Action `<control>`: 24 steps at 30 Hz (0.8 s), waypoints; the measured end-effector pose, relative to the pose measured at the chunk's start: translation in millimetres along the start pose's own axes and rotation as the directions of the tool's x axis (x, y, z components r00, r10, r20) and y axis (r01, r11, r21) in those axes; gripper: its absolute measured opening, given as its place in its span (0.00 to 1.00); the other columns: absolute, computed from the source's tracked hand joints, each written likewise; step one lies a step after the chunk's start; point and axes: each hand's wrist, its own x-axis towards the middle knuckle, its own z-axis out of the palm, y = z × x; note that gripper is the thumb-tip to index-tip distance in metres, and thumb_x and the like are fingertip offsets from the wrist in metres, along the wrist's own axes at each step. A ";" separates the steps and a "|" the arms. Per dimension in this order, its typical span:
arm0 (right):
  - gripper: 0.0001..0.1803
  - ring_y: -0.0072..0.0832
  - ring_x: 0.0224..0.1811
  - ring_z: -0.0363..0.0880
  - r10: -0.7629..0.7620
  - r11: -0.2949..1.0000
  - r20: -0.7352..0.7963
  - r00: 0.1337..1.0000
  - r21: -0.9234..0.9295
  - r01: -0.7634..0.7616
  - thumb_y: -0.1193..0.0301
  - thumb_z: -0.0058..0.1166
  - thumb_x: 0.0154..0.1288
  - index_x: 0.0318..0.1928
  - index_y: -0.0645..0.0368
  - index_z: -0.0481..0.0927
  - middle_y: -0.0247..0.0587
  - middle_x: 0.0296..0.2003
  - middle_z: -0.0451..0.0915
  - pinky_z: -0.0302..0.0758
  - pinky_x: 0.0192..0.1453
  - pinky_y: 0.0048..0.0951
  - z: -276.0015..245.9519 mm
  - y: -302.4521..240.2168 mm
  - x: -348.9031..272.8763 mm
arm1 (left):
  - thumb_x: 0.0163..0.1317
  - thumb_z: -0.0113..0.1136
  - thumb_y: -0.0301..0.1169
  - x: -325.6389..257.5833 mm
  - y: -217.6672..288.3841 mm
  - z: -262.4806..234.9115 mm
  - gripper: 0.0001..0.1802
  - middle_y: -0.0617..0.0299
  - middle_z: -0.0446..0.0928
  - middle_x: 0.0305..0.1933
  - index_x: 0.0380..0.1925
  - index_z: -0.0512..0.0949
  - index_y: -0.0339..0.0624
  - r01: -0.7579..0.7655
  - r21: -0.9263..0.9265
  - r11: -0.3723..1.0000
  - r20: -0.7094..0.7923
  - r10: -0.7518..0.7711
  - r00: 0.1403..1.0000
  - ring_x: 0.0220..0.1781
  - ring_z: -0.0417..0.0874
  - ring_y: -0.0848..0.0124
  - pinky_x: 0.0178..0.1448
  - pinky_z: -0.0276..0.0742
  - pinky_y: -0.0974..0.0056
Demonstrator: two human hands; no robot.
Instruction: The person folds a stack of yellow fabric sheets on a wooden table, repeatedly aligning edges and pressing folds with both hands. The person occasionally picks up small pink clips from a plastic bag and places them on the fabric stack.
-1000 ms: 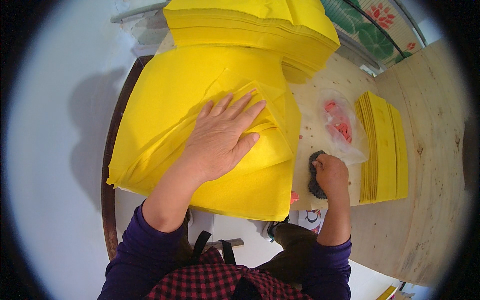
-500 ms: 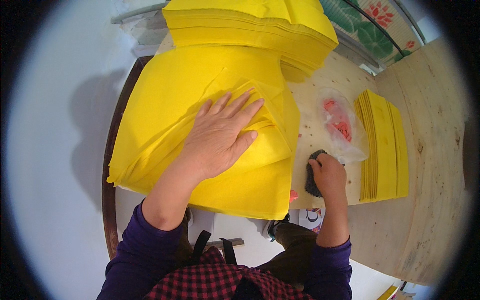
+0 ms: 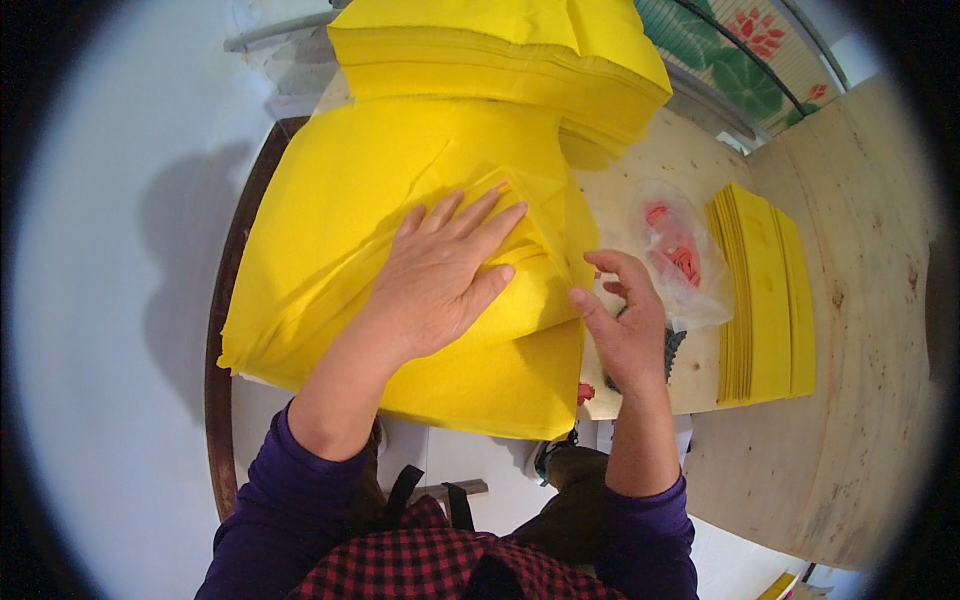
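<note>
My left hand (image 3: 435, 275) lies flat with fingers spread on folded yellow sheets (image 3: 540, 295), which look like felt or cloth. Beneath them spreads a wider pile of yellow sheets (image 3: 330, 190). My right hand (image 3: 630, 325) is just off the right edge of the pile, thumb and fingers apart and curved, with nothing seen between them. Partly hidden behind that hand, a dark grey, rough-looking pad (image 3: 674, 350) rests on the wooden board.
A thick yellow stack (image 3: 500, 70) stands at the far side. On the wooden board (image 3: 612, 200) lie a clear plastic bag (image 3: 708, 305) with red pieces inside and an upright-edged yellow bundle (image 3: 765, 300). A wooden panel (image 3: 840, 330) borders the right, a white wall (image 3: 110, 300) the left.
My right hand has let go of the dark grey pad and moved up and left toward the folded yellow sheets, its fingers parting. My left hand stays in place.
</note>
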 end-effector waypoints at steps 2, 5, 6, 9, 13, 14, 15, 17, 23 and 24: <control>0.27 0.39 0.61 0.74 0.047 0.999 0.013 0.999 0.001 -0.048 0.66 0.68 0.57 0.56 0.59 0.77 0.46 0.57 0.76 0.69 0.66 0.36 9.1 -5.4 5.5 | 0.72 0.43 0.52 0.6 0.4 -0.3 0.34 0.52 0.57 0.79 0.75 0.59 0.53 0.004 -0.001 1.000 0.012 -0.004 1.000 0.78 0.55 0.42 0.78 0.45 0.37; 0.33 0.45 0.66 0.70 0.054 0.999 0.041 0.998 -0.004 -0.054 0.65 0.70 0.55 0.60 0.60 0.74 0.52 0.61 0.73 0.65 0.71 0.39 17.4 -8.6 11.4 | 0.72 0.45 0.51 -0.8 0.9 0.1 0.34 0.52 0.57 0.79 0.75 0.60 0.53 0.012 -0.006 1.000 0.009 -0.012 1.000 0.78 0.55 0.42 0.78 0.45 0.37; 0.34 0.46 0.67 0.69 0.063 0.998 0.052 0.997 -0.008 -0.062 0.64 0.70 0.55 0.61 0.61 0.73 0.54 0.62 0.72 0.64 0.72 0.40 19.1 -8.9 12.3 | 0.72 0.46 0.50 -1.2 1.0 0.5 0.33 0.53 0.57 0.79 0.74 0.60 0.53 0.009 0.005 1.000 -0.001 -0.009 1.000 0.78 0.56 0.42 0.78 0.47 0.38; 0.36 0.46 0.67 0.69 0.088 0.995 0.126 0.988 0.032 -0.093 0.66 0.70 0.54 0.63 0.62 0.71 0.54 0.63 0.71 0.64 0.72 0.39 18.3 -7.6 13.2 | 0.72 0.47 0.48 -1.1 1.4 1.3 0.32 0.54 0.58 0.78 0.73 0.62 0.52 -0.001 0.030 1.000 -0.026 0.002 1.000 0.77 0.58 0.44 0.77 0.50 0.38; 0.40 0.39 0.68 0.69 0.121 0.992 0.166 0.979 0.008 -0.124 0.61 0.71 0.55 0.67 0.56 0.69 0.43 0.66 0.72 0.62 0.74 0.40 15.3 -4.2 13.2 | 0.71 0.48 0.47 -0.4 1.3 2.2 0.32 0.54 0.58 0.78 0.73 0.62 0.52 -0.005 0.026 1.000 -0.038 0.006 0.999 0.77 0.58 0.44 0.77 0.51 0.38; 0.41 0.39 0.69 0.69 0.128 0.992 0.173 0.977 0.003 -0.130 0.62 0.71 0.54 0.67 0.56 0.69 0.43 0.66 0.72 0.62 0.74 0.40 14.9 -3.6 13.0 | 0.71 0.48 0.47 -0.1 1.4 2.4 0.32 0.54 0.59 0.78 0.73 0.62 0.52 -0.004 0.023 1.000 -0.038 0.005 0.999 0.77 0.58 0.44 0.77 0.51 0.38; 0.41 0.40 0.69 0.68 0.132 0.991 0.178 0.975 -0.001 -0.134 0.62 0.72 0.53 0.67 0.56 0.69 0.43 0.66 0.72 0.61 0.74 0.40 14.5 -3.1 12.9 | 0.72 0.47 0.48 -0.1 1.4 2.4 0.33 0.54 0.58 0.78 0.74 0.61 0.53 0.001 0.018 1.000 -0.026 0.000 1.000 0.77 0.57 0.43 0.77 0.49 0.39; 0.44 0.45 0.72 0.65 0.109 0.994 0.207 0.972 -0.004 -0.111 0.65 0.73 0.50 0.67 0.59 0.68 0.52 0.67 0.68 0.60 0.75 0.39 12.4 -2.7 12.5 | 0.72 0.45 0.50 0.0 1.1 1.8 0.33 0.53 0.57 0.79 0.75 0.59 0.54 0.014 0.009 1.000 0.002 -0.014 1.000 0.78 0.56 0.43 0.78 0.46 0.39; 0.51 0.48 0.77 0.57 -0.008 1.000 0.360 0.933 -0.014 0.014 0.58 0.74 0.48 0.71 0.61 0.63 0.58 0.72 0.61 0.55 0.78 0.39 -12.4 -5.6 11.5 | 0.72 0.45 0.50 -0.2 1.7 1.9 0.33 0.53 0.57 0.79 0.75 0.60 0.53 0.010 0.013 1.000 -0.004 -0.010 1.000 0.78 0.56 0.42 0.78 0.46 0.39; 0.52 0.48 0.77 0.56 -0.042 0.998 0.380 0.924 0.053 0.024 0.56 0.74 0.49 0.72 0.61 0.63 0.59 0.72 0.60 0.55 0.78 0.39 -16.7 -5.7 12.8 | 0.72 0.45 0.50 -0.4 1.8 2.0 0.34 0.53 0.57 0.79 0.75 0.60 0.54 0.008 0.015 1.000 -0.007 -0.008 1.000 0.78 0.56 0.42 0.78 0.46 0.39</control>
